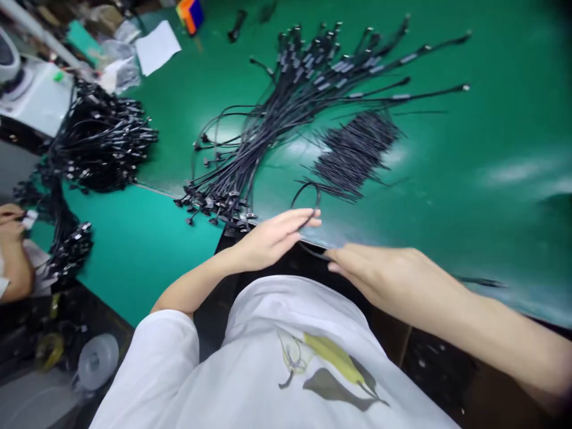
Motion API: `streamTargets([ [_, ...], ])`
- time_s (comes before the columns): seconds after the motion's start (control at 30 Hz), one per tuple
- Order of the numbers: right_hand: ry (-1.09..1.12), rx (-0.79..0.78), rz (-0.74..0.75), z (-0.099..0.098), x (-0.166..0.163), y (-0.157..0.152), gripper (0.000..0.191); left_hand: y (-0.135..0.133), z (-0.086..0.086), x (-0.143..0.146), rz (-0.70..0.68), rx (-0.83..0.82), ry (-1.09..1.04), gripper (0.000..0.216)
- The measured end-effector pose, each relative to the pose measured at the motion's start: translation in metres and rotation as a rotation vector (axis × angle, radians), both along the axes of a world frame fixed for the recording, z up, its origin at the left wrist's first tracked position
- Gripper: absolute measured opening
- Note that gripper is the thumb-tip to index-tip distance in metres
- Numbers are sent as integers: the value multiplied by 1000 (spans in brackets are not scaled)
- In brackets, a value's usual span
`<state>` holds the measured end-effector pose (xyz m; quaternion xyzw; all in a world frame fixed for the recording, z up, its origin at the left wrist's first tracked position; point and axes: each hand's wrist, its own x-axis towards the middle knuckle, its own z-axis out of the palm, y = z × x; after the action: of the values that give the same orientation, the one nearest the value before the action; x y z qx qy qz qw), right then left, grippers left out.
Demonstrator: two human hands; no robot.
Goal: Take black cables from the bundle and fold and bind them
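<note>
A black cable [319, 193] is looped in front of me at the table's front edge. My left hand [272, 238] is closed on it, thumb and fingers pressed together, with the loop standing up past the fingertips. Lower right, my right hand [379, 271] pinches the same cable near one end; that end is hidden in the fingers. Just beyond the hands lies a pile of short thin black ties or strips [357, 152]. Left of that pile spreads a bundle of black cables [272, 119] with small connectors at both ends.
Another big heap of black cables [107, 140] hangs over the table's left side. At far left a co-worker's hand [11, 220] holds a small white piece. White paper [158, 47] and a colourful block [190, 15] lie at the back of the green table [491, 131].
</note>
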<state>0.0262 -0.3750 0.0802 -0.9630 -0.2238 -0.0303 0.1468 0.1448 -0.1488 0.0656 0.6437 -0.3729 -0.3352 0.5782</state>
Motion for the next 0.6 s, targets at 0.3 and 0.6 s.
streamTargets([
  [0.3,52,389,-230,-22,11,-80,49,-7,2,-7,-9,-8,455,52],
  [0.6,79,576,-387,-53,6,-88,43,-19,-7,-7,16,-16,712,44],
])
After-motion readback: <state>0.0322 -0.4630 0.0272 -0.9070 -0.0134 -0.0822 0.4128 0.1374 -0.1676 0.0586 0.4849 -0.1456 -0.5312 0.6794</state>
